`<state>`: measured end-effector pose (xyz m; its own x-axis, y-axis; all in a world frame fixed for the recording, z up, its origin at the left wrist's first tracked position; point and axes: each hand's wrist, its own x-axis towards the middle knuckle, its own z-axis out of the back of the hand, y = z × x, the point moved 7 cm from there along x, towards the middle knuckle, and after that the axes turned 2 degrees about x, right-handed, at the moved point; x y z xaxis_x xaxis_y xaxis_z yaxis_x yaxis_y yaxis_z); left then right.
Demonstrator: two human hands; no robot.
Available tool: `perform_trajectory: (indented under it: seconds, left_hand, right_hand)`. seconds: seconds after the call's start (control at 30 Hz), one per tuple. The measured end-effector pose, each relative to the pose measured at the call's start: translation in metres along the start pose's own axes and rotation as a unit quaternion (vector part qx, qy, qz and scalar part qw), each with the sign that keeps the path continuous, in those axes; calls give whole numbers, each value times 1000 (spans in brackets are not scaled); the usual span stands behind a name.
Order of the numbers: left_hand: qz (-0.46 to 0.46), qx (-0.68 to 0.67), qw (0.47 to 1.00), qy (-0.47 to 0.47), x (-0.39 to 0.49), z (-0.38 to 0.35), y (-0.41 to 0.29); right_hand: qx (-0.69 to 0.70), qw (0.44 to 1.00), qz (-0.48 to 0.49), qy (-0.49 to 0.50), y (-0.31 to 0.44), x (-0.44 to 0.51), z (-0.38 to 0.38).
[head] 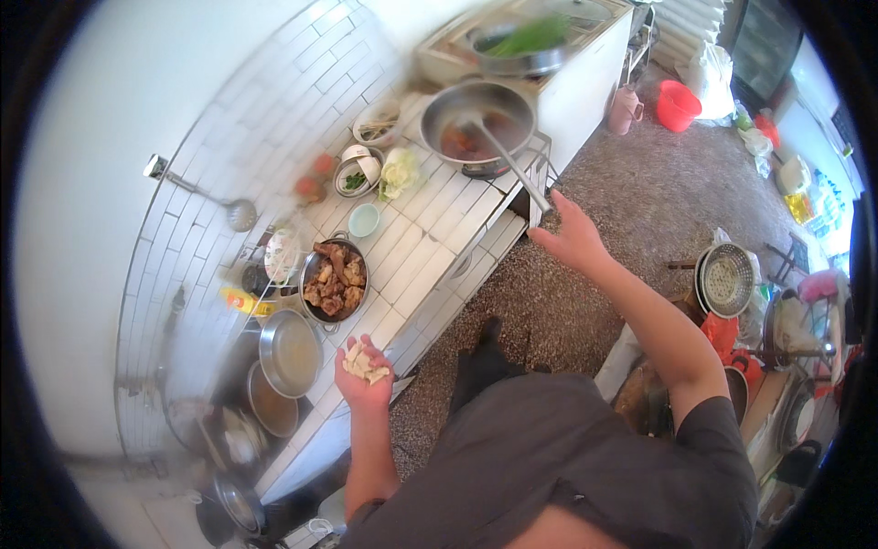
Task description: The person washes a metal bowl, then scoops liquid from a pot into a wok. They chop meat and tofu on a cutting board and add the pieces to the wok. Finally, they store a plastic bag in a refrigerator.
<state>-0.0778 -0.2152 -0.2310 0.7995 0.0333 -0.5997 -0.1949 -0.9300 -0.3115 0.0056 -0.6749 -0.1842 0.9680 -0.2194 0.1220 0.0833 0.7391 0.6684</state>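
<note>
My left hand [365,376] is palm up at the front edge of the tiled counter, holding several pale slices [363,362] of what looks like ginger or garlic. My right hand [571,237] reaches out over the floor with thumb and fingers apart, at the handle end of a metal ladle [516,169]; I cannot tell if it touches. The ladle's head rests in a wok [479,113] with reddish-brown liquid. A steel pot of browned meat pieces [335,283] sits on the counter beyond my left hand, near a small pale green bowl [363,220].
Cabbage [400,174], a bowl with chopped greens [355,180] and tomatoes [312,187] lie along the wall. A metal basin [291,353] stands left of my left hand. Leafy greens [531,38] fill a pan beyond the wok. A red bucket [678,106] stands on the floor.
</note>
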Motion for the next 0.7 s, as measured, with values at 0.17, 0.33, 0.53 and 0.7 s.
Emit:
perform_trajectory:
  seconds: [0.17, 0.33, 0.53, 0.7]
  left_hand:
    - [99, 46, 988, 106, 127, -122, 45]
    - [197, 109, 961, 159, 269, -244, 108]
    - [250, 283, 907, 187, 426, -321, 205]
    - [147, 473, 848, 188, 493, -353, 259]
  right_hand:
    - [20, 983, -152, 99, -32, 102, -59]
    - [156, 968, -191, 41, -26, 137, -56]
    - [345, 885, -310, 45, 18, 125, 5]
    - [363, 868, -340, 9, 38, 110, 47]
